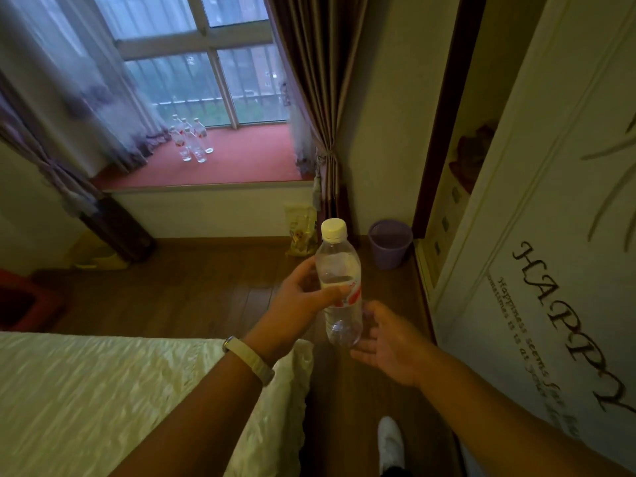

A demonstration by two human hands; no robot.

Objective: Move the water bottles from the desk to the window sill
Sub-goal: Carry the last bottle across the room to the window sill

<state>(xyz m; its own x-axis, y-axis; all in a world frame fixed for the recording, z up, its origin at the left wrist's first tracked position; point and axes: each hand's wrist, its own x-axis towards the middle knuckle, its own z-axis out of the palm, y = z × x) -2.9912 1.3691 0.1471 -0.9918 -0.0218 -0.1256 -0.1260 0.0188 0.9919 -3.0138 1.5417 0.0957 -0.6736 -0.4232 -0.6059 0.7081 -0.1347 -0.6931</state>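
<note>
While the head view looks down a narrow strip of dark wooden floor [192,290], the left hand [299,304] has its fingers wrapped round the middle of a clear water bottle [340,287], thumb pressed across the red-and-white label. The bottle stands upright, white cap on top, well short of the window sill [241,160]. The right hand [392,342] sits just below and beside the bottle's base, fingers spread and loose, gripping nothing; whether it touches the plastic I cannot tell. A pale wristband [249,361] circles the left wrist.

Now the room, all measured from that sill. It is a deep red ledge under a big paned window [206,63], and on it, toward its left half, a cluster of water bottles [191,141] stands upright, close together. A sheer curtain [69,80] hangs over the sill's left end, a heavy brown curtain [316,91] gathered at its right end. Below the sill is a white wall panel, with a yellow bag [301,232] on the floor at its right foot, and a purple waste bin [390,244] further right in the corner. Nearer the camera than the sill, a bed with a shiny cream cover [120,401] fills the lower left. Along the right runs a white wardrobe door [550,235] lettered "HAPPY". A white shoe [390,445] shows at the bottom edge.
</note>
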